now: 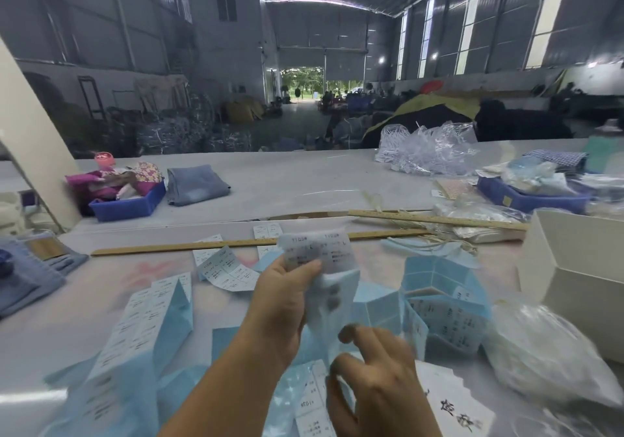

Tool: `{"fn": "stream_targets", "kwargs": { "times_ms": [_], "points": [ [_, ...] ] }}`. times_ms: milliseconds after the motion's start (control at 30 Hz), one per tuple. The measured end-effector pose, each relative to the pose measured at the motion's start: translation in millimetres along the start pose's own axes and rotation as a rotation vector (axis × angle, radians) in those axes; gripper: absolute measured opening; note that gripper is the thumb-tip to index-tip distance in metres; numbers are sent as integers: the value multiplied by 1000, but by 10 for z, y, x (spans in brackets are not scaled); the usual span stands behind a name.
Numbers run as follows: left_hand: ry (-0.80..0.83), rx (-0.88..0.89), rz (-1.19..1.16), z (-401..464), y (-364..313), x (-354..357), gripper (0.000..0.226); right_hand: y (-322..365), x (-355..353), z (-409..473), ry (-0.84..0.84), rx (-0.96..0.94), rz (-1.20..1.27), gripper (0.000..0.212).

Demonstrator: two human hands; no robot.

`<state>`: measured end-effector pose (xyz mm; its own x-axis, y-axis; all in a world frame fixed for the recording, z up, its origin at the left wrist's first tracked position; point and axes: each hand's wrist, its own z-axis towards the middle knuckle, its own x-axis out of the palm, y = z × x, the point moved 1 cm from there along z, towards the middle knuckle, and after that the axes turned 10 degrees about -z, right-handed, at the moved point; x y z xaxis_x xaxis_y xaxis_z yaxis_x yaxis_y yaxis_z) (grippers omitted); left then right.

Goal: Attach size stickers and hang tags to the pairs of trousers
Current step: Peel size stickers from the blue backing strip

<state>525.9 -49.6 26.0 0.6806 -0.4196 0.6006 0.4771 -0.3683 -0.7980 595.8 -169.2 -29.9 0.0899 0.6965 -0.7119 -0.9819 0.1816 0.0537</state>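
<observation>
Pinching a sticker strip [324, 267], left hand [283, 305] above; right hand [374, 372] loosely curled just below.

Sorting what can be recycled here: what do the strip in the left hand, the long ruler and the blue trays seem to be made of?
The label strip in the left hand looks like thin printed paper on a pale blue backing; it bends limply. The long ruler looks like unfinished wood, tan with printed marks. The blue tray looks like moulded plastic, smooth with a slight sheen; the other blue tray looks alike.
</observation>
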Motion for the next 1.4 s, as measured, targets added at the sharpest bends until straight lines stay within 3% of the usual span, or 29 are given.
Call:
{"fn": "stream_targets", "kwargs": {
  "times_ms": [167, 233, 300, 367, 467, 533, 600, 700, 833, 900, 1000, 1100, 1167, 1200, 1267, 1333, 1400],
  "points": [
    [36, 95, 42, -594, -105, 25, 29, 125, -557, -127, 104, 364, 603, 47],
    [41, 123, 43, -793, -157, 52, 35, 183, -744, -158, 215, 443, 798, 71],
    [106, 186, 84, -969, -216, 91, 25, 250, -944, -148, 380, 420, 977, 88],
    [177, 236, 146, -1122, -274, 130, 22, 271, -1101, -100, 477, 365, 1050, 85],
    [249, 290, 194, -1277, -314, 172, 26, 270, -1204, -89, 665, 430, 1126, 67],
    [279, 297, 227, -1345, -307, 186, 27, 275, -1222, -91, 632, 425, 1228, 45],
    [311, 251, 279, -1377, -273, 165, 25, 247, -1261, -176, 519, 453, 1405, 39],
    [321, 138, 526, -1314, -170, 29, 25, 43, -1110, -153, 342, 618, 1181, 29],
    [156, -57, 1040, -994, 32, -405, 37, -566, -839, 6, 237, 816, 692, 28],
    [104, -72, 1285, -811, 149, -632, 46, -804, -708, 53, 304, 861, 488, 34],
    [68, -51, 1644, -532, 341, -907, 62, -984, -462, 45, 529, 897, 174, 74],
    [-20, 0, 1760, -230, 484, -1053, 81, -958, -263, 46, 643, 819, -287, 94],
    [-122, 4, 1726, -30, 559, -1104, 90, -784, -132, 111, 554, 598, -546, 79],
    [-172, 15, 1718, 54, 597, -1116, 91, -668, -45, 159, 489, 490, -491, 63],
    [-238, 68, 1741, 182, 645, -1139, 78, -429, 176, 238, 527, 349, -165, 32],
    [-199, 112, 1748, 261, 648, -1146, 41, -221, 439, 259, 763, 221, 23, 28],
    [-129, 157, 1695, 300, 662, -1137, 21, -116, 685, 280, 942, 82, 10, 37]
  ]
}}
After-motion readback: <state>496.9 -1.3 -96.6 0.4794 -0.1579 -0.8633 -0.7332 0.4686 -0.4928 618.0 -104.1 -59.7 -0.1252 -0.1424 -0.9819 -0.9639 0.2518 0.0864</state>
